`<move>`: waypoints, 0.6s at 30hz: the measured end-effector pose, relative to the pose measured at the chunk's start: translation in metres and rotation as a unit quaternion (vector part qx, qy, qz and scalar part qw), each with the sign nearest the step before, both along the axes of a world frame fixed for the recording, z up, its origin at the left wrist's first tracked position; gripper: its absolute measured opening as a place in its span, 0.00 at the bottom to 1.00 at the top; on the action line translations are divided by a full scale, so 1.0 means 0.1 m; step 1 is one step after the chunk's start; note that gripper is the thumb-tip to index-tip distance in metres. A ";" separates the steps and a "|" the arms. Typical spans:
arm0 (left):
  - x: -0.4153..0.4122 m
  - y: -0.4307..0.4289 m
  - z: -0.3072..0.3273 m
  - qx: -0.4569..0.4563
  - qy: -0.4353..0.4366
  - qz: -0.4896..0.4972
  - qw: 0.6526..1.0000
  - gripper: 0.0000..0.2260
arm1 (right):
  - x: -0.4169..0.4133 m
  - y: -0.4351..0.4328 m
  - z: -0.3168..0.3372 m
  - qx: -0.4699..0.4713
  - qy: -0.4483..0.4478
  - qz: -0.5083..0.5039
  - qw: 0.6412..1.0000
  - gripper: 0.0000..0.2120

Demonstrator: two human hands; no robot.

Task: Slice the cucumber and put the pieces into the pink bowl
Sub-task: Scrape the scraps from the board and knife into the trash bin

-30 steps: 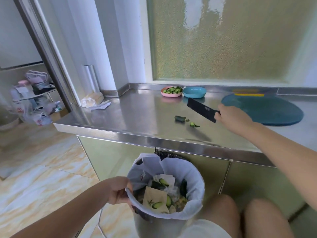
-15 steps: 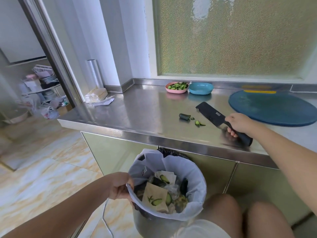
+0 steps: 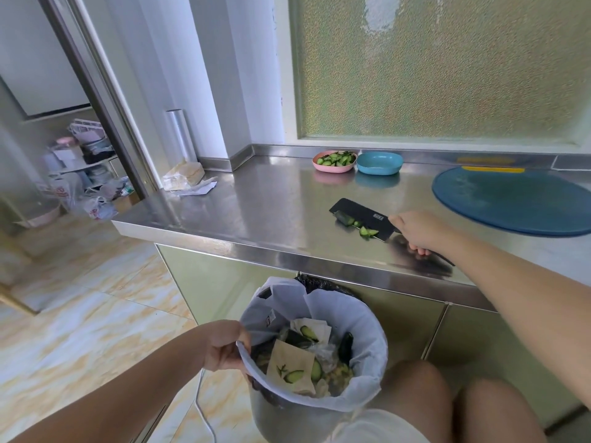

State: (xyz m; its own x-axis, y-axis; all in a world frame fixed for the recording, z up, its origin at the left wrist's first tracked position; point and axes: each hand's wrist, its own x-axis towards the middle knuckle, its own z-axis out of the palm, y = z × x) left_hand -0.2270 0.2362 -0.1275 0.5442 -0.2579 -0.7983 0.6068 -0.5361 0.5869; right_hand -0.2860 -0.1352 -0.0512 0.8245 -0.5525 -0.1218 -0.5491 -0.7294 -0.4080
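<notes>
The right hand [image 3: 415, 230] wraps its grip round the black rectangular cleaver [image 3: 361, 212], blade touching the green cucumber offcuts [image 3: 347, 220] on the steel desk [image 3: 271, 212]. The left hand [image 3: 224, 346] pinches the white-lined bin [image 3: 355, 314] by its rim. Slices [image 3: 335, 159] fill the round pink bowl [image 3: 332, 168] behind. A slow, low sweep seems wisest.

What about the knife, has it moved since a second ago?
Yes. The right hand has lowered the knife onto the counter; its blade now lies right behind the cucumber scraps, on their side toward the pink bowl.
</notes>
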 end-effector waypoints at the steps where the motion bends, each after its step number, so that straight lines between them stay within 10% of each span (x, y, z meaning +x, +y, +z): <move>1: 0.00 0.01 0.00 0.000 -0.001 -0.001 1.000 0.15 | 0.00 0.01 0.01 -0.002 0.002 0.014 1.000 0.26; 9: 0.08 0.09 -0.01 -0.011 -0.004 0.012 1.000 0.28 | -0.15 0.14 0.06 -0.039 0.018 0.161 0.986 0.17; 18: -0.07 0.04 0.04 -0.010 -0.012 0.025 1.000 0.18 | -0.55 0.76 -0.05 -0.221 0.020 0.305 0.926 0.17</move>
State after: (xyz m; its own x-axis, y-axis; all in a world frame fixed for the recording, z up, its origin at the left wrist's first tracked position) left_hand -0.2337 0.2406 -0.1238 0.5765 -0.2458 -0.7793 0.6182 -0.4924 0.6127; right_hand -0.3414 -0.0593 -0.0557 0.9994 0.0105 -0.0318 0.0110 -0.9998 0.0163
